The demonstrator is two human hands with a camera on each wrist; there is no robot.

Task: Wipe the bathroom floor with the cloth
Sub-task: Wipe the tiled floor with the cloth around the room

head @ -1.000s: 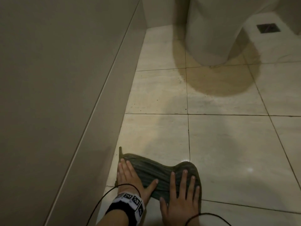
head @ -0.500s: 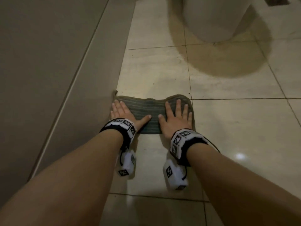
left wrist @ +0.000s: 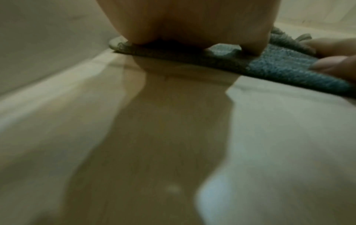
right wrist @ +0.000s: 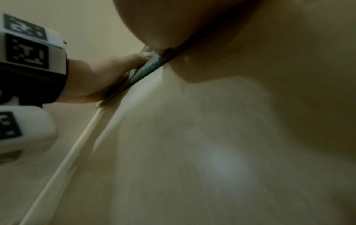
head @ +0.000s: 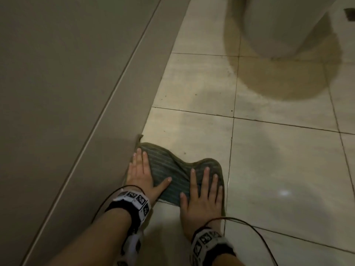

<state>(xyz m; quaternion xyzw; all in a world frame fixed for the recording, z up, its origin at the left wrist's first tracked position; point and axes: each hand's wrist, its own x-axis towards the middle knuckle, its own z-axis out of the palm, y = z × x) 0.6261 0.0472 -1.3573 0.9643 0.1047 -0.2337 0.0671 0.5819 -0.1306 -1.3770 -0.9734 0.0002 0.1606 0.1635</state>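
Pressing flat, fingers straight and spread: left hand and right hand pin the grey-green ribbed terry cloth to the beige tiled floor, beside the wall skirting. Cloth rumpled, far edge wavy.

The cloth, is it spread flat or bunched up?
Mostly spread, the cloth has a raised ridge between left hand and right hand pressing it.

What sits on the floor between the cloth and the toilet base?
Nothing: head view shows bare tiles between cloth and toilet base.
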